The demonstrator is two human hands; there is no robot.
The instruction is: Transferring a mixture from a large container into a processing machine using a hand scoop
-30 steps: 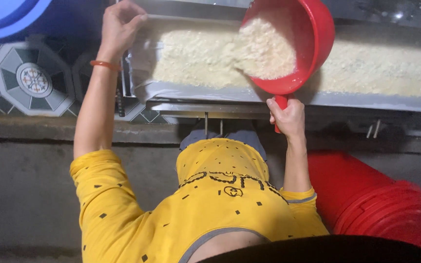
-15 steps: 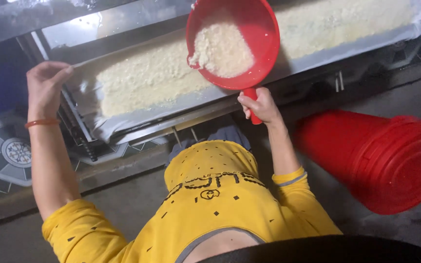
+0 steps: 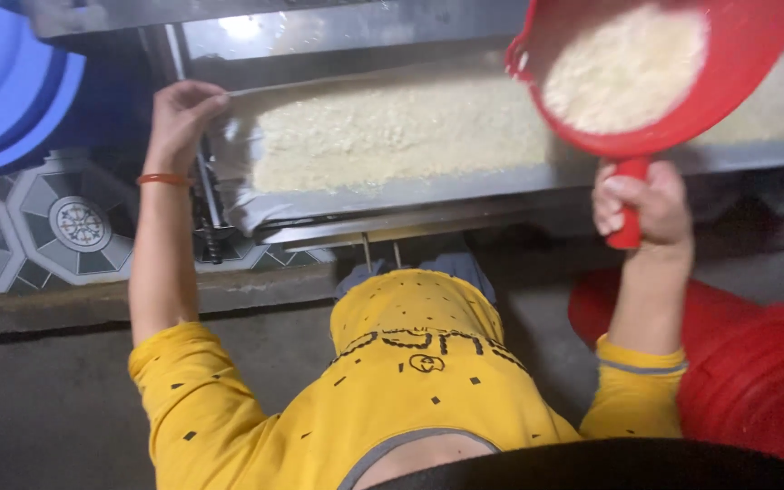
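Head view: my right hand is clamped around the short handle of the red scoop, which I hold up and tilted over the right part of the long metal tray. The scoop carries a heap of pale grain. The tray's long axis runs left to right in front of me, already lined with a flat bed of the same grain. My left hand, well apart from the right, grips the tray's left end, fingers curled on its rim. A red tub lies low at my right.
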